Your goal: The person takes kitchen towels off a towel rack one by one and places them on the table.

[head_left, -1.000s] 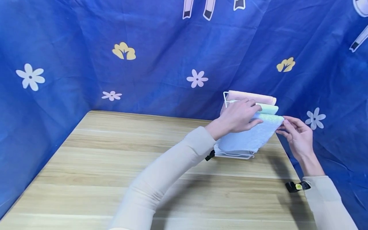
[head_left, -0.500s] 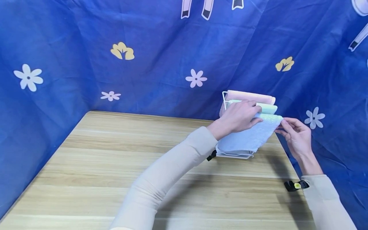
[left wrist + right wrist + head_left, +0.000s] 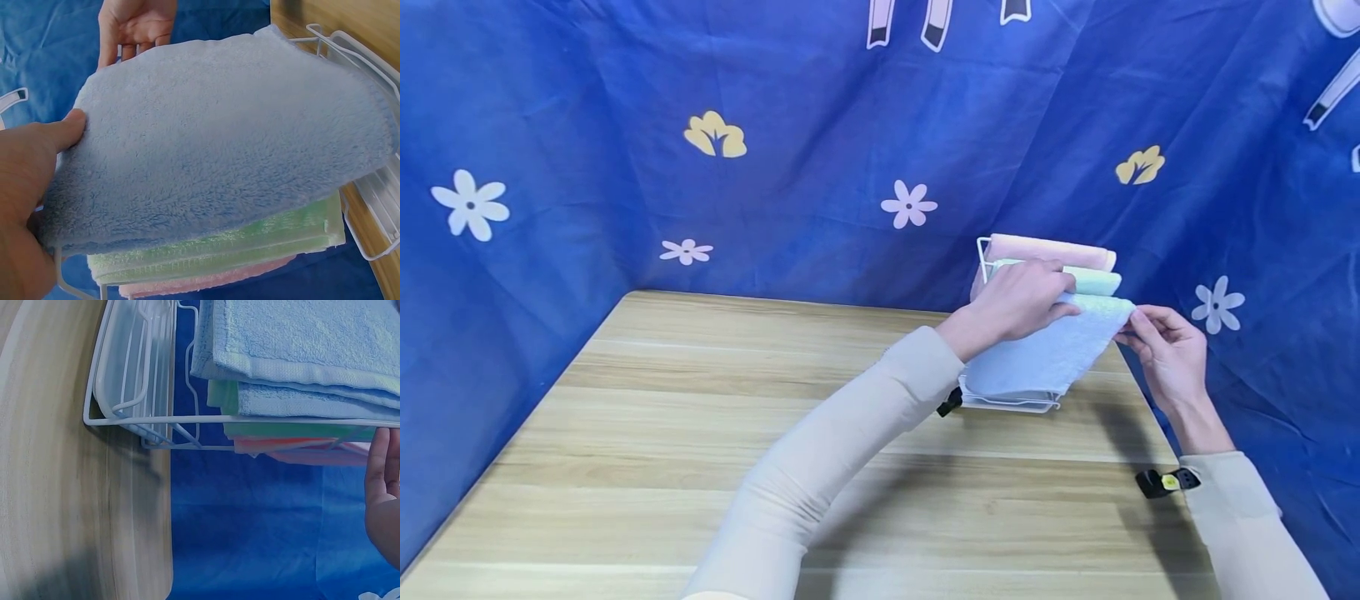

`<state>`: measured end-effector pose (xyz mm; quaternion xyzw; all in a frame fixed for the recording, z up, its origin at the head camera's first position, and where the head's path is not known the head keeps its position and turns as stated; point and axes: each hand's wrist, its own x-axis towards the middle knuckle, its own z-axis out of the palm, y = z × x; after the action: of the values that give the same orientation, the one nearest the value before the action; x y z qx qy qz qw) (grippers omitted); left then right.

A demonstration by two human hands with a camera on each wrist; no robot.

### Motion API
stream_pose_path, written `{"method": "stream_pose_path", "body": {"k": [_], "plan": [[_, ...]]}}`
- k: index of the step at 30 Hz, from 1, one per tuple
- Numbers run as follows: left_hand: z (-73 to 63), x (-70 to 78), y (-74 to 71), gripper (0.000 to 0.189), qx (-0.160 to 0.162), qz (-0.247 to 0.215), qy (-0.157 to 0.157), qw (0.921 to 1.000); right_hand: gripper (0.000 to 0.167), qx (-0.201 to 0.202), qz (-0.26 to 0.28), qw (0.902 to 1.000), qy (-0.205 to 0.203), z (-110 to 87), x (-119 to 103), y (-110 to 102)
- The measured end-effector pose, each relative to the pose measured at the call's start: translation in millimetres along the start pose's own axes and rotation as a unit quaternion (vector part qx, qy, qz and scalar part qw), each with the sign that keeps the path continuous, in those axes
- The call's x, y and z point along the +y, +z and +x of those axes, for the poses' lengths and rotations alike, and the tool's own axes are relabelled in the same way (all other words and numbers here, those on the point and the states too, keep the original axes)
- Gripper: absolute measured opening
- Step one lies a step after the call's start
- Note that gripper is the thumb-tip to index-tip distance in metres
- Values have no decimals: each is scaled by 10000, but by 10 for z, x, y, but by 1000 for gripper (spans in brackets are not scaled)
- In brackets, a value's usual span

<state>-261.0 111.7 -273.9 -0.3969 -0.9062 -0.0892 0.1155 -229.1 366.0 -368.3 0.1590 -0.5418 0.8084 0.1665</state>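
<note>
A fluffy light blue towel [image 3: 1045, 354] hangs folded over the front bar of a white wire rack [image 3: 1011, 406] at the table's right. My left hand [image 3: 1018, 300] holds its top edge, with the thumb [image 3: 70, 130] on the near face and the fingers mostly hidden behind. At the towel's upper right corner, my right hand [image 3: 1172, 354] pinches the cloth between thumb and fingers. Behind it hang a pale green towel [image 3: 1099, 282] and a pink towel [image 3: 1052, 250]. Folded layers of the blue towel [image 3: 300, 369] show in the right wrist view.
The rack's lower tray [image 3: 125, 369] rests on the wooden table [image 3: 700, 433], close to its right edge. A blue curtain [image 3: 805, 167] with flower prints stands behind and at both sides. Black wrist cameras are strapped to both arms, the right wrist camera [image 3: 1157, 483] low over the table.
Both hands keep the same hold on the blue towel. The whole scene has shifted slightly left in the head view.
</note>
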Motion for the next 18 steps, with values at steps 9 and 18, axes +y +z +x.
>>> {"method": "stream_pose_path", "body": {"k": [9, 18], "plan": [[-11, -50, -32, 34, -19, -202, 46, 9998, 14, 180, -15, 9998, -52, -1, 17, 15], [-28, -91, -38, 32, 250, -225, 185, 9993, 16, 128, 120, 9998, -121, -10, 46, 24]]}}
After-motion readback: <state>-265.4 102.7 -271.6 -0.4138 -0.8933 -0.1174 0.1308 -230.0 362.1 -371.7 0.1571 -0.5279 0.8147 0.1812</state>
